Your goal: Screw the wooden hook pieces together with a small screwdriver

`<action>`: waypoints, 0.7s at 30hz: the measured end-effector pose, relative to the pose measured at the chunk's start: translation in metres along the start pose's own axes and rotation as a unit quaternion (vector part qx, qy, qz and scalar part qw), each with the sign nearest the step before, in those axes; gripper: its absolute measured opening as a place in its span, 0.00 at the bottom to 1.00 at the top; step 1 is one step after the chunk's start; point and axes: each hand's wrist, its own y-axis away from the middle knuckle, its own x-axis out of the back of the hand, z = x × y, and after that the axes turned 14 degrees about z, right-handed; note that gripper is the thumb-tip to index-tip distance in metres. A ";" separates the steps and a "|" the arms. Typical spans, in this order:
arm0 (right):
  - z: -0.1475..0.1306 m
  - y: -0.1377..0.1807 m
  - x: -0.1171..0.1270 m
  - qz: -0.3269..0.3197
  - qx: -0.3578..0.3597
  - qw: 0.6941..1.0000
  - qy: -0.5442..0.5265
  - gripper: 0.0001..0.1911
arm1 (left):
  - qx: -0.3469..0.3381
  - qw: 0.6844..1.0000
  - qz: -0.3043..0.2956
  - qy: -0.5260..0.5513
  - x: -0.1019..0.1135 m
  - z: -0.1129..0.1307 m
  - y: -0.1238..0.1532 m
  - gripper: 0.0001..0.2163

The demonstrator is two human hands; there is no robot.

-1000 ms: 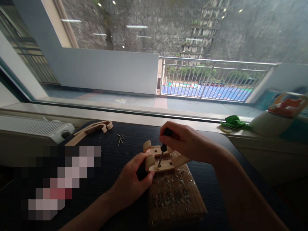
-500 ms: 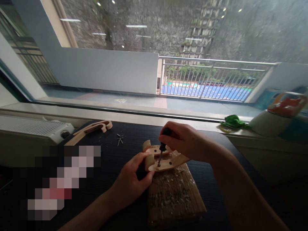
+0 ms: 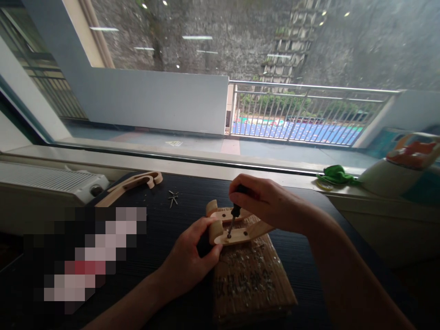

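A light wooden piece [image 3: 237,236] with holes and curved ends lies on a wooden board [image 3: 250,279] on the dark table. My left hand [image 3: 190,261] grips its rounded left end, thumb on top. My right hand [image 3: 264,201] is closed around the black handle of a small screwdriver [image 3: 233,216]. The tool stands nearly upright with its tip in a hole near the piece's left end. Pale shavings are scattered over the board.
A second curved wooden part [image 3: 132,185] lies at the table's back left, with a few loose screws [image 3: 173,198] near it. A white radiator [image 3: 51,181] stands at left. On the sill at right are a green cloth [image 3: 337,175] and a white container [image 3: 398,174].
The screwdriver's handle has tilted slightly as my right hand works it; both hands and the wooden piece stay in about the same place.
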 end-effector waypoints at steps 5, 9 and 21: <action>0.003 0.000 -0.002 -0.002 -0.007 1.000 -0.007 0.08 | -0.002 1.000 0.003 -0.003 0.000 0.000 -0.001 0.13; 0.007 -0.001 -0.005 0.013 -0.015 1.000 0.008 0.12 | -0.008 1.000 0.003 0.001 0.001 0.000 -0.001 0.13; 0.001 -0.001 -0.005 0.013 0.003 0.999 0.035 0.08 | -0.001 1.000 0.000 -0.001 0.000 0.002 -0.002 0.13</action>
